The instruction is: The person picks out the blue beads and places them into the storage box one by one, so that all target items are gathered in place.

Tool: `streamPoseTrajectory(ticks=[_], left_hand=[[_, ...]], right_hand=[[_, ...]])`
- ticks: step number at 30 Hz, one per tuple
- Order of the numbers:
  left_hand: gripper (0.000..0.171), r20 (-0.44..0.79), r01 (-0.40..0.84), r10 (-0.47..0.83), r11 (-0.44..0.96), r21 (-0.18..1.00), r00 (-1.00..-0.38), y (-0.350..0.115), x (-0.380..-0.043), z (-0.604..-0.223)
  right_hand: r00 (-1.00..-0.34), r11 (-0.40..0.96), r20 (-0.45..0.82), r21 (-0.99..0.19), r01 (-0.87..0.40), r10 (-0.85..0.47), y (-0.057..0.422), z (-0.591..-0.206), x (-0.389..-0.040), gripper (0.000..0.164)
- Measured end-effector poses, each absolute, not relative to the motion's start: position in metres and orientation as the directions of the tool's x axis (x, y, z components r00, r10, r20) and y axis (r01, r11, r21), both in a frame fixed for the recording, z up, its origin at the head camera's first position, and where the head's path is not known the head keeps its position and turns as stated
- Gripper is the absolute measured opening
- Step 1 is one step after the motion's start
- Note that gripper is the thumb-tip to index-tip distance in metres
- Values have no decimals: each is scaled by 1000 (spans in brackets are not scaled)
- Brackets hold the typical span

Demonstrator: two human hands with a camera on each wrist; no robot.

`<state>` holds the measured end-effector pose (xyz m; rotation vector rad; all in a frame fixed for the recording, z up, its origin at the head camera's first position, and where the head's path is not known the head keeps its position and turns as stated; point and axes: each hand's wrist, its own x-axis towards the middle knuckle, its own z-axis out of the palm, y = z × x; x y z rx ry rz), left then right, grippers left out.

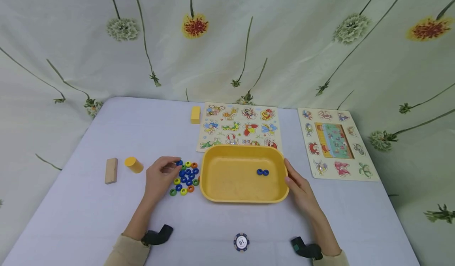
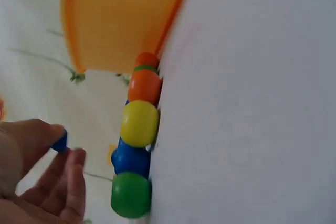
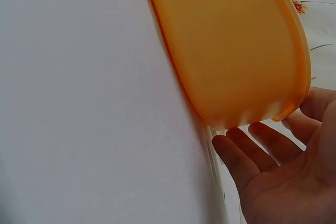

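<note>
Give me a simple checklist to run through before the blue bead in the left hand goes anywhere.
1. Bead held: ok, the left hand pinches a blue bead.
2. Grip firm: cannot tell from pictures.
3. Tray supported: ok, the right hand holds the yellow tray at its right end.
4. Room inside: ok, only two blue beads lie there.
5. Bead above tray: not ok, it's by the loose beads, left of the tray.

The yellow tray (image 1: 231, 179) looks like smooth plastic with a soft sheen, the beads (image 2: 139, 124) smooth and lightly glossy, the tan block (image 1: 111, 171) like bare matt wood, and the table covering (image 1: 199, 234) and creased backdrop (image 1: 284, 40) like matt cloth.
</note>
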<state>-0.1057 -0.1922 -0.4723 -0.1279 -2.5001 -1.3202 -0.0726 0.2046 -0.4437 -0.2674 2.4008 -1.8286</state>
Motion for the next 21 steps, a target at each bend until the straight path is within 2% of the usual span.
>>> streamPoseTrajectory(ticks=[4,9,16,21], left_hand=[[25,303,284,37,475,833,-952,-152,-108,-437],[25,202,282,226,418,864,-953,-96,-118,-415],[18,52,253,361,537,805,-931,-41,-146,-432],[18,-26,221,439,502,836,-898,-22,-161,-446]], right_hand=[[-977,254,21,-964,-76,-212,205,-443,-73,47],[-976,245,17,-967,-72,-218,204,-442,-74,47],[-980,267,12,-962,-66,-200,202,-441,-75,47],[-982,276,-3,-960,-50,-190,203,-441,-73,47]])
